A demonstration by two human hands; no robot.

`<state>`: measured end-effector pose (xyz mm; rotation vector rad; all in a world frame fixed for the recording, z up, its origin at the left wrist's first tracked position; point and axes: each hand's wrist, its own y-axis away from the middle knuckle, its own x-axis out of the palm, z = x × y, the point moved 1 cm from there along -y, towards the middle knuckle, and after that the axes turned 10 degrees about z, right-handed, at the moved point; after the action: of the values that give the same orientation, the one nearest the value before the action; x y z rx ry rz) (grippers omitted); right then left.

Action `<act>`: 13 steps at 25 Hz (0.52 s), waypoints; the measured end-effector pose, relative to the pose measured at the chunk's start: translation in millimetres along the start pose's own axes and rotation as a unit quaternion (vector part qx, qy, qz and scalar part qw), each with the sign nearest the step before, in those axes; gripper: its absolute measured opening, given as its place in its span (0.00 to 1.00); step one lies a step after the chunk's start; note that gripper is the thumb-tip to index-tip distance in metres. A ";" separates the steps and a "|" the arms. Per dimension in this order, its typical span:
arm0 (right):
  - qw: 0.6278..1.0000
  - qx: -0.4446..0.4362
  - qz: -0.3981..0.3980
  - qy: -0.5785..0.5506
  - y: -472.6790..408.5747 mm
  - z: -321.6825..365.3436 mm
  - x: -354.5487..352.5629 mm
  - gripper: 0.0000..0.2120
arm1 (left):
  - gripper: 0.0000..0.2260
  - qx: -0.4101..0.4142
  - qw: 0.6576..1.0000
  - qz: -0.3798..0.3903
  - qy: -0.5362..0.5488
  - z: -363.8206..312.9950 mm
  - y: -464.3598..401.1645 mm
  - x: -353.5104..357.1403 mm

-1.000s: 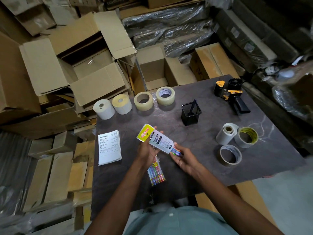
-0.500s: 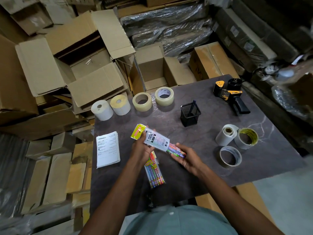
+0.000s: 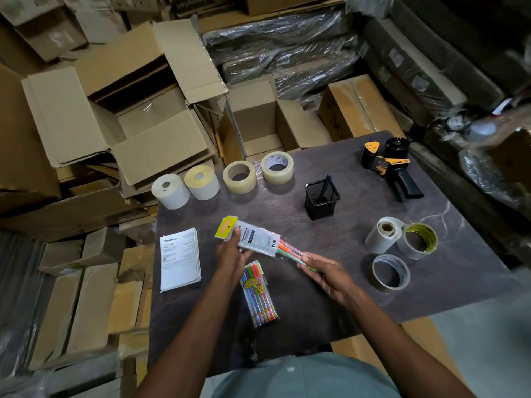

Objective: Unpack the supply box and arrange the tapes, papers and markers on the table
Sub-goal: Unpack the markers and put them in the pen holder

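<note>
You hold one marker pack [image 3: 260, 243] above the table [image 3: 344, 254] with both hands. Your left hand [image 3: 232, 255] grips it near the yellow header card, the fingers closed around the pack's upper end. Your right hand [image 3: 324, 272] pinches the lower end, where the coloured markers stick out of the clear sleeve. The pack is tilted, header up to the left.

A second marker pack [image 3: 260, 297] lies flat on the table just below your left hand. To the left of it lies a stack of papers [image 3: 180, 259], near the table's left edge. Along the far edge stand two white label rolls [image 3: 185, 188] and two clear tape rolls [image 3: 258, 173] in a row. A black mesh pen holder [image 3: 321, 200] stands near the middle, with one dark pen in it. A tape dispenser [image 3: 388, 165] lies at the far right corner. Three more tape rolls [image 3: 402, 248] sit grouped at the right side. An open cardboard box [image 3: 258, 122] stands behind the table.
</note>
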<state>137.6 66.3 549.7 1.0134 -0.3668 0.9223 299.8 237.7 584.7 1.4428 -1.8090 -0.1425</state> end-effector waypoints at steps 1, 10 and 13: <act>1.000 -0.008 -0.017 -0.009 0.5 1.3 -5.5 0.12 | 0.14 0.001 1.000 -0.014 -0.011 -1.5 -6.0 -5.3; 0.994 -0.061 -0.070 -0.051 5.5 18.3 -11.7 0.11 | 0.06 -0.082 0.983 -0.008 -0.165 17.1 -22.8 -11.1; 0.995 -0.058 -0.059 -0.052 5.2 20.7 -4.1 0.13 | 0.11 -0.108 0.954 0.054 -0.273 26.9 -19.1 2.5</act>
<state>134.0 47.9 560.5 0.9678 -0.4387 0.7349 297.3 218.8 557.6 1.2152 -2.2216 -0.7206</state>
